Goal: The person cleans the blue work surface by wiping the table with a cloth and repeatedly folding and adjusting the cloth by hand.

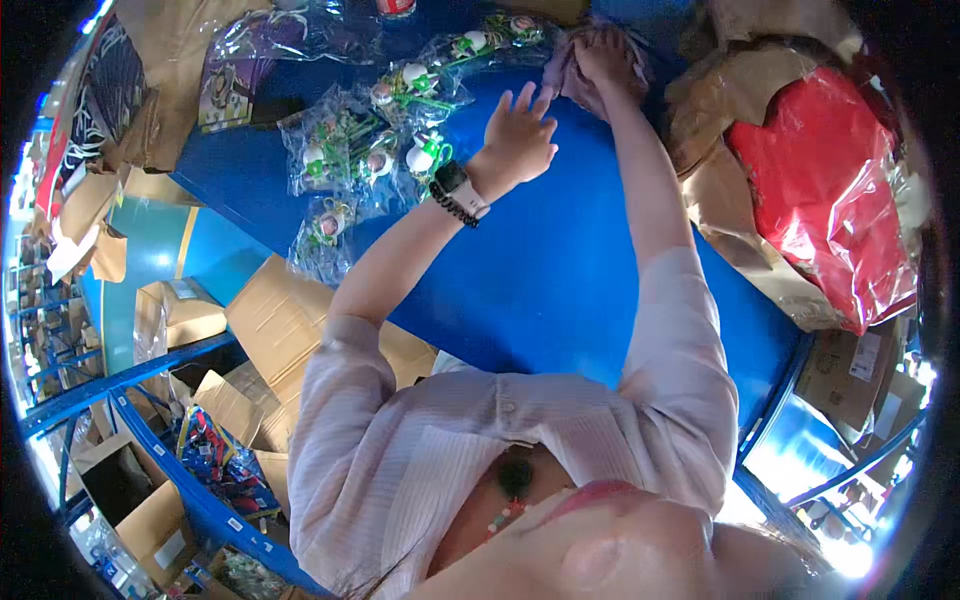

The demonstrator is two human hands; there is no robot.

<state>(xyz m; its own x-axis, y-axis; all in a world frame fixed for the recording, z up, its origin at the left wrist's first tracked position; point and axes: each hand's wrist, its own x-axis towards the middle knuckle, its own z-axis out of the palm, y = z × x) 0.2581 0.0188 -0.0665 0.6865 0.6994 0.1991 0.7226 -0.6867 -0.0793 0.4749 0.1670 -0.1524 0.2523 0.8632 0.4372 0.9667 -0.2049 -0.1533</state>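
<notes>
My left hand (520,140), with a watch and a dark beaded bracelet at the wrist, is open above the blue tabletop (540,270). Its fingers are spread and hold nothing. At the far side of the table, my right hand (606,62) presses on a crumpled mauve cloth (572,80), its fingers bent into the fabric. Clear plastic bags (345,140) lie to the left of my left hand, holding small green and white figures that look like keychains. The closest figure (422,157) is beside my left wrist.
On the right, a brown paper-lined box (705,120) holds a red plastic-wrapped bundle (815,180). Purple printed packs (228,95) and clear wrap lie at the back left. Cardboard boxes (285,325) and a blue rack rail (190,500) stand left of the table. A red can (396,6) shows at the top edge.
</notes>
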